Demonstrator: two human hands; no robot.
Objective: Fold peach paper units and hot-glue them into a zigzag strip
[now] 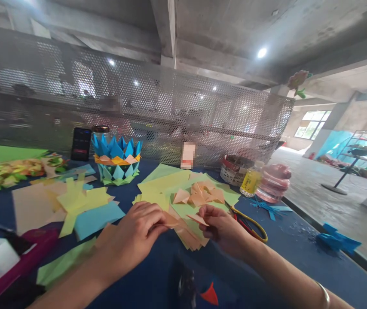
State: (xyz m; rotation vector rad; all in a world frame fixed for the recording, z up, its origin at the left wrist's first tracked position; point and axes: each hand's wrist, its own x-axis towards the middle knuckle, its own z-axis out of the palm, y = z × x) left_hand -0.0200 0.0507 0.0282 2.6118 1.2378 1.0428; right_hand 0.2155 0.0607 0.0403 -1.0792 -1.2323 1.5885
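Observation:
My left hand (146, 225) pinches a small peach paper piece (171, 220) between thumb and fingers. In my right hand (217, 223), another folded peach paper piece (197, 219) is held by its edge; the two pieces are a little apart. Below them lies a stack of peach paper sheets (191, 238). Just beyond, folded peach pieces (206, 193) sit heaped on light green and yellow sheets (157, 184). Scissors with yellow and red handles (251, 223) rest beside my right wrist. A folded-paper basket (117, 161) in blue, orange and green stands back left.
Yellow, blue and tan papers (87, 201) spread at left, near a purple bag (25, 253). A yellow-labelled bottle (251, 180), pink bottle (273, 182) and round basket (233, 169) stand back right. A phone (81, 143) leans near the perforated metal panel (157, 103). Blue paper (338, 238) lies by the right edge.

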